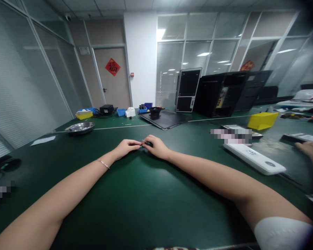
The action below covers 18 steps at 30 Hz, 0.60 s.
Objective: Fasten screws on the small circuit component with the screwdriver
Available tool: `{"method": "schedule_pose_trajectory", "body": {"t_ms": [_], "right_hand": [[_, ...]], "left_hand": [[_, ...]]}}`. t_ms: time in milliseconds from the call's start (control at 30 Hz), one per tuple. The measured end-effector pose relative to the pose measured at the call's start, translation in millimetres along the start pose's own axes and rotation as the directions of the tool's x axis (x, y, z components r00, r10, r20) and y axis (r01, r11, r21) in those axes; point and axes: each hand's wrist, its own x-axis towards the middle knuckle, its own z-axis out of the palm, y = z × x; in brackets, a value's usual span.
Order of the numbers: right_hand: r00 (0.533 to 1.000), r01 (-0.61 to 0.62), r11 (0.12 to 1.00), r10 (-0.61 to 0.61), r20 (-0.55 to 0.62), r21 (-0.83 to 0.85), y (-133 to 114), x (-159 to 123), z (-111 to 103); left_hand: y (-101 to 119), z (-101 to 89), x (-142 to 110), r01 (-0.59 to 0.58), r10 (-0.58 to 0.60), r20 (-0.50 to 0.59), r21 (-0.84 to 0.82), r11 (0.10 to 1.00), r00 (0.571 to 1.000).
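My left hand rests at the middle of the green table, its fingers closed in a pinch. Between its fingertips sits a small green piece, too tiny to make out fully. Close beside it, my right hand is curled around a small screwdriver with a dark handle. The thin metal shaft points left, over the green piece. The fingertips of both hands nearly meet, and they hide part of what lies between them.
A metal bowl stands at left. Behind the hands lies a black panel. Black computer cases stand at the back right. A white power strip, a yellow bin and another person's hand are at right.
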Motion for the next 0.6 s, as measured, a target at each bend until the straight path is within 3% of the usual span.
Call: {"method": "schedule_pose_trajectory", "body": {"t_ms": [333, 600], "right_hand": [[0.993, -0.120, 0.993, 0.120, 0.015, 0.006, -3.5, -1.0, -1.2], [0.991, -0.122, 0.992, 0.123, 0.045, -0.034, 0.9, -1.0, 1.2]], "left_hand": [[-0.2, 0.1, -0.3, -0.018, 0.018, -0.010, -0.028, 0.999, 1.000], [-5.7, 1.8, 2.8, -0.069, 0.069, -0.009, -0.055, 0.996, 0.998]]}}
